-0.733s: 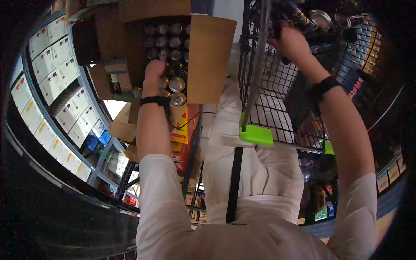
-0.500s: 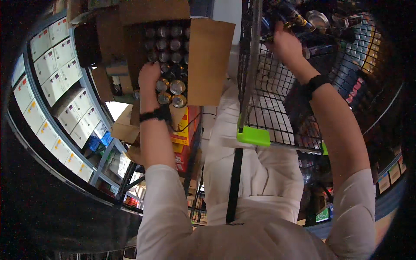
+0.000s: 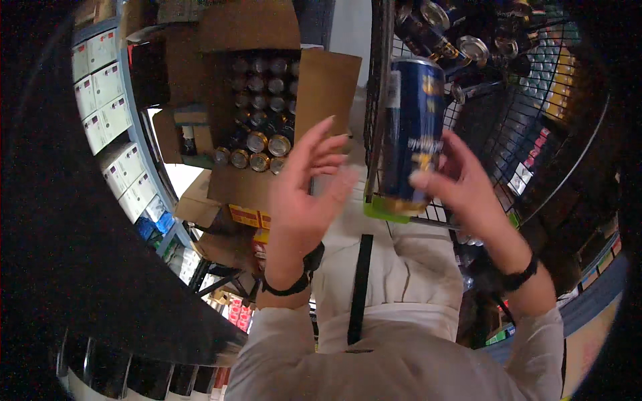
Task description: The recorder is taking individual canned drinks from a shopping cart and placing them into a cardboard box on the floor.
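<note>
- Your right hand (image 3: 461,177) grasps a dark blue, cylindrical metal can with gold markings (image 3: 413,127), thumb on its face and fingers around its right side.
- That can is at the middle of the scene, its silver-rimmed end far and its gold-edged end near, in front of the cart's left side; motion blurs it slightly.
- Your left hand (image 3: 307,184) is released, palm turned toward the can, fingers loosely spread and apart from it.
- Each wrist wears a black band (image 3: 287,287).
- Just behind the can's near end, you have a bright green plastic corner piece (image 3: 378,207) on the black wire-mesh cart (image 3: 382,40).
- Far right, inside that cart, dark metal cans with silver ends (image 3: 475,48) lie jumbled.
- Far left, an open brown cardboard box (image 3: 237,190) holds rows of silver-topped cans (image 3: 259,142).
- At the left edge, white rectangular boxes (image 3: 105,113) are stacked on shelving.
</note>
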Tool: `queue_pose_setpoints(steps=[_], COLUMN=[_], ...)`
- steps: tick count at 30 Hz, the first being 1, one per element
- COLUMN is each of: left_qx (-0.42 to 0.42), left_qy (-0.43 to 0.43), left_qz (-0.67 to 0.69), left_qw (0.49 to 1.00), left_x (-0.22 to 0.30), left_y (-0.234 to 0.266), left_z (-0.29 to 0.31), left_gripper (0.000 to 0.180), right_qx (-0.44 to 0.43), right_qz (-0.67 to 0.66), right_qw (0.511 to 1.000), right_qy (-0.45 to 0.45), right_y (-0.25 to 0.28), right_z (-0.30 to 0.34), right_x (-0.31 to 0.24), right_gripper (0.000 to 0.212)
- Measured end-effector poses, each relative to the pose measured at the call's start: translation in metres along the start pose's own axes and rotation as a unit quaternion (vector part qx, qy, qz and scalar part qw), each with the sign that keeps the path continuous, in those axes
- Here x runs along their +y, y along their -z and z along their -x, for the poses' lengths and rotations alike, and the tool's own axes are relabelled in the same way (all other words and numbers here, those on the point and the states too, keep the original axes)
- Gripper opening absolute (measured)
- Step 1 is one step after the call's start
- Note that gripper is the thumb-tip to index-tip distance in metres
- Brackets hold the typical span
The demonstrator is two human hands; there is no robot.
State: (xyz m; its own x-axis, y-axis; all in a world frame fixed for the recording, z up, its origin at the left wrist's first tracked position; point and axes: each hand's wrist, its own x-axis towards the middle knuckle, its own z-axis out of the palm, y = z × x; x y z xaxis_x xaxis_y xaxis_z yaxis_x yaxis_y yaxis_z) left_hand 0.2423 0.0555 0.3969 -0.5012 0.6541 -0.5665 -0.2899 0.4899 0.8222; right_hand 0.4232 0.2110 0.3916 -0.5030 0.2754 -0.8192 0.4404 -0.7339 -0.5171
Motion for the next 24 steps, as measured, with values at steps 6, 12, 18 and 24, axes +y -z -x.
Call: queue_pose_setpoints(steps=[6, 12, 18, 24], left_qx=[-0.098, 0.025, 0.248, 0.187], left_qy=[-0.013, 0.063, 0.128, 0.224], left_qz=[-0.012, -0.001, -0.325, -0.559], left_qw=[0.995, 0.998, 0.904, 0.776], left_x=[0.031, 0.034, -0.044, -0.15], left_y=[-0.003, 0.038, 0.122, 0.21], left_z=[0.014, 0.025, -0.035, -0.118], left_gripper=[0.092, 0.077, 0.08, 0.092], right_qx=[-0.005, -0.09, -0.056, -0.008], right_qz=[-0.003, 0.262, 0.465, 0.58], right_qw=[0.992, 0.934, 0.813, 0.757], right_qy=[0.122, 0.224, 0.347, 0.301], right_y=[-0.074, -0.098, -0.057, -0.002], right_z=[0.036, 0.032, 0.032, 0.038], right_x=[0.027, 0.017, 0.052, 0.086], right_gripper=[0.102, 0.087, 0.072, 0.07])
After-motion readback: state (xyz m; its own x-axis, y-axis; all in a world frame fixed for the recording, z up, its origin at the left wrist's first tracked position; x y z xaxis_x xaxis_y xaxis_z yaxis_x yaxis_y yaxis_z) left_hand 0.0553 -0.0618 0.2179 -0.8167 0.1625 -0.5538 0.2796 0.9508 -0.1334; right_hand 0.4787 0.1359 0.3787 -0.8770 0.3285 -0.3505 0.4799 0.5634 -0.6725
